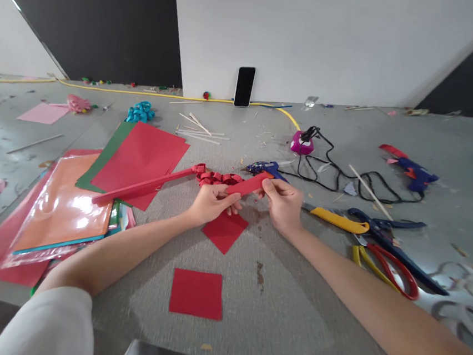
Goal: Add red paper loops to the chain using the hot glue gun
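Just in front of the blue glue gun (pixel 264 169), both the left hand (pixel 211 202) and right hand (pixel 282 204) pinch a short red paper strip (pixel 247 185) beside the red paper chain (pixel 215 176); squeezing harder could crease it, or trailing glue could smear fingertips.

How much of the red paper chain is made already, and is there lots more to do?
A short red paper chain of several linked loops already lies on the table, joined to a long red strip. Right now the left hand and right hand hold one red paper strip between them, not yet looped. Two red squares and red sheets are uncut.
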Motion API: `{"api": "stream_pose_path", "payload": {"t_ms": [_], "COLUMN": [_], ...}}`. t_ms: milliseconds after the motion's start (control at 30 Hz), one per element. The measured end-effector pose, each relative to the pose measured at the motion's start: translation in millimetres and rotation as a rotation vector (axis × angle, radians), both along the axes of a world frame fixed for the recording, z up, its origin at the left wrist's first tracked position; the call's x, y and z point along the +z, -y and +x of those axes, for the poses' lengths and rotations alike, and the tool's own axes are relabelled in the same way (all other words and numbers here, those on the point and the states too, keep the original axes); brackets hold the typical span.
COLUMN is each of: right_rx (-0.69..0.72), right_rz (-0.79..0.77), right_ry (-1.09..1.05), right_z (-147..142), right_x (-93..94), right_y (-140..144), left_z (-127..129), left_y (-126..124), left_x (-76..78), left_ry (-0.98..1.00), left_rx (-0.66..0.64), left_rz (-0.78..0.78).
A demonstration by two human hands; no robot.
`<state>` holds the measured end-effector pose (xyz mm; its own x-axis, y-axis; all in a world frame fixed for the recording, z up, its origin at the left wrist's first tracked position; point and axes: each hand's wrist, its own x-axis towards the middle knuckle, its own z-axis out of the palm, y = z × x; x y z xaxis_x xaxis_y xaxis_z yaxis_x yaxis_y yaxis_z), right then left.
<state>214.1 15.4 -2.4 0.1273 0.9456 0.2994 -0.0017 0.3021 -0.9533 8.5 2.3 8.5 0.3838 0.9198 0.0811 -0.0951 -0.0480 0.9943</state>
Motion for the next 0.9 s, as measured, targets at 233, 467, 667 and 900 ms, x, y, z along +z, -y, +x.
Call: {"api": "stream_pose_path", "payload": {"t_ms": [233,467,667,900], "right_rx": [0.055,0.14,0.19,0.195], "right_rz": [0.015,-0.021,-0.002,0.054], "right_ry": [0.018,0.016,0.096,0.111], "right_z": [-2,-3,-6,-6], "right_x": [6.9,6.8,16.4,15.7], "right_y": [6,4,13,19], "left_z": [-3,-5,-4,-5], "left_y": [-3,-4,-2,2], "left_x": [-1.4,-2.1,0.1,-0.3], "left_ry": [0.051,0.017,-0.043,-0.278], "left_rx": [0.037,0.018,0.032,0.097], "left_rz": [-0.025,-0.007,0.04,0.351]}}
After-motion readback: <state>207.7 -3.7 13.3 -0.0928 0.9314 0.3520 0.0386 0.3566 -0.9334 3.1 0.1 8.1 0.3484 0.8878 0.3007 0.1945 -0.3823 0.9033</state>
